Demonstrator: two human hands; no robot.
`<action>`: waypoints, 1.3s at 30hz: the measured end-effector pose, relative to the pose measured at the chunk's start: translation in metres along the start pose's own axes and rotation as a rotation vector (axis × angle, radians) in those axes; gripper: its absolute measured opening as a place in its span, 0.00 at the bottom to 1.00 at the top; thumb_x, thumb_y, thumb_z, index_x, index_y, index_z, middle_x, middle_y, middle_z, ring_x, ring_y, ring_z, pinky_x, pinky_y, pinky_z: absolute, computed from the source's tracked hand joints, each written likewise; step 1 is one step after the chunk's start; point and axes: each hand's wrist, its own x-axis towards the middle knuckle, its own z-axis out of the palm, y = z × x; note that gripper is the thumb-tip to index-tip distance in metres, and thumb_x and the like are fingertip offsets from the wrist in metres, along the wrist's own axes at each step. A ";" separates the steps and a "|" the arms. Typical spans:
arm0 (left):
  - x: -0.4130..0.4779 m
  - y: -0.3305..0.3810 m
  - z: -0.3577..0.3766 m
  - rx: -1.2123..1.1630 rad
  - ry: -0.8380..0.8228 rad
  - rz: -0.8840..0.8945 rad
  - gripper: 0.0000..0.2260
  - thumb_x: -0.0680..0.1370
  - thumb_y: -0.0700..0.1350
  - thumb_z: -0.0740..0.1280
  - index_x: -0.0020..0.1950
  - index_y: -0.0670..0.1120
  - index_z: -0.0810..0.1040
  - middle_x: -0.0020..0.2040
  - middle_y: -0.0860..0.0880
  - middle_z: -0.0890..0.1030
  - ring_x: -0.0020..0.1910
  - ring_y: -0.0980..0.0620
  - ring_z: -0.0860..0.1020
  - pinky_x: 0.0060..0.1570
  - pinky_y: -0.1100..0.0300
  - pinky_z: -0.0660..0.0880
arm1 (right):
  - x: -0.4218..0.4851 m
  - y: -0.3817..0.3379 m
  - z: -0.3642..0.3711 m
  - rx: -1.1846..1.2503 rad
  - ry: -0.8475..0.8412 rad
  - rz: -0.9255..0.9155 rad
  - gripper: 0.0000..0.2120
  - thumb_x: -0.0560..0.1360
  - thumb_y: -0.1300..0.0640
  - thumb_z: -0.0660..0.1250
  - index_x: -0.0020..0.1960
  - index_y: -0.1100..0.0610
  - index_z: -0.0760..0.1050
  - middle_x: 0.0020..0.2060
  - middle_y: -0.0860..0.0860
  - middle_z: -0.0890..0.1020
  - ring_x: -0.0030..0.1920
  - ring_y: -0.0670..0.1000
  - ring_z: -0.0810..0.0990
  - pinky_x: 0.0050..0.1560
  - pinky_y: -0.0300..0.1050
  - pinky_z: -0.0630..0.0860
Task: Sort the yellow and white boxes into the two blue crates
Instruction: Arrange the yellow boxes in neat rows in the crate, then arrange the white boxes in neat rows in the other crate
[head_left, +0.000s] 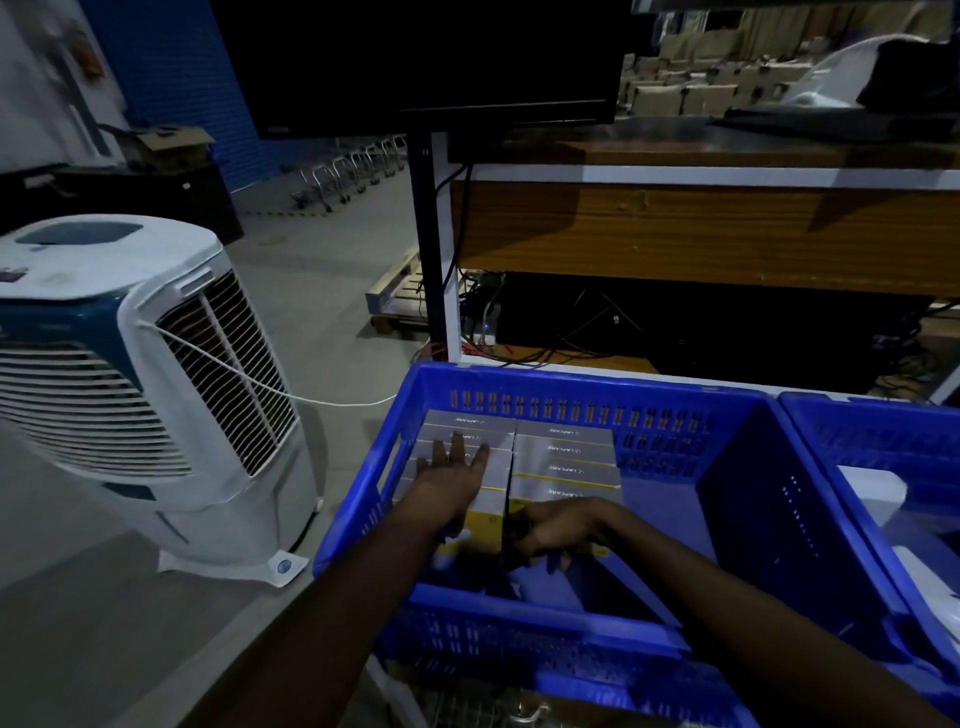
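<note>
- Plastic air cooler (156, 364), white and rounded with slatted grilles, stands on the floor (322, 270) left of the crates.
- Two blue crates of perforated plastic sit side by side: left crate (753, 493) and right crate (857, 441) (partly cut off by the frame).
- Flat rectangular boxes (566, 452), grey-white on top with a thin yellow line, stand in two rows in the left crate; four tops show plainly in the right row.
- Left hand (457, 467) lies flat on the left row, fingers straight and spread.
- Right hand (556, 530) curls its fingers over the right row's near end.
</note>
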 end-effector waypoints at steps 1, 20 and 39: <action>0.000 0.000 0.000 -0.003 -0.001 0.002 0.56 0.70 0.36 0.76 0.78 0.48 0.34 0.77 0.35 0.34 0.76 0.30 0.41 0.73 0.33 0.52 | -0.001 0.001 -0.001 0.006 -0.004 0.005 0.10 0.77 0.54 0.65 0.58 0.52 0.72 0.39 0.45 0.75 0.36 0.42 0.76 0.38 0.43 0.77; -0.007 0.013 -0.017 0.003 0.336 0.177 0.50 0.68 0.67 0.69 0.79 0.53 0.44 0.74 0.42 0.58 0.72 0.38 0.60 0.66 0.37 0.63 | -0.048 0.024 -0.048 -0.675 1.039 0.044 0.22 0.74 0.45 0.66 0.66 0.51 0.71 0.64 0.56 0.74 0.65 0.60 0.71 0.58 0.58 0.72; 0.019 0.205 -0.082 -0.133 0.555 0.366 0.42 0.77 0.61 0.62 0.79 0.54 0.37 0.80 0.47 0.38 0.79 0.41 0.43 0.74 0.37 0.49 | -0.164 0.126 -0.068 -0.670 1.255 0.225 0.42 0.74 0.39 0.62 0.79 0.49 0.45 0.79 0.56 0.44 0.78 0.62 0.40 0.70 0.72 0.40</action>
